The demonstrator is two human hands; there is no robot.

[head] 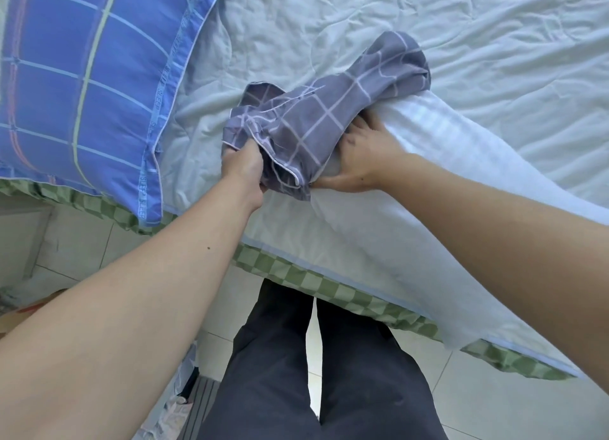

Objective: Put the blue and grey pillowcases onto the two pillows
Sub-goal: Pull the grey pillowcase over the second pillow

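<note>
Grey checked pillowcase [329, 116] bunched over the white pillow [445, 162]'s far end; the pillow runs back toward the bed's near edge [296, 274]. Left hand [244, 166] grips the case's hem, right hand [359, 162] clasps the pillow just beside.

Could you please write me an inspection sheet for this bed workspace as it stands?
Surface: pale quilted bed cover, wrinkled.
Job's things: blue pillowcase already on a pillow, lying at the far left; grey pillowcase bunched over one end of the white pillow, most of it still bare.
Clutter: cardboard box on the floor at left.
Hands: left hand grips the grey pillowcase's open edge; right hand holds the white pillow.
Cables: nothing seen.
Surroundings: tiled floor, green checked bed edge.
</note>
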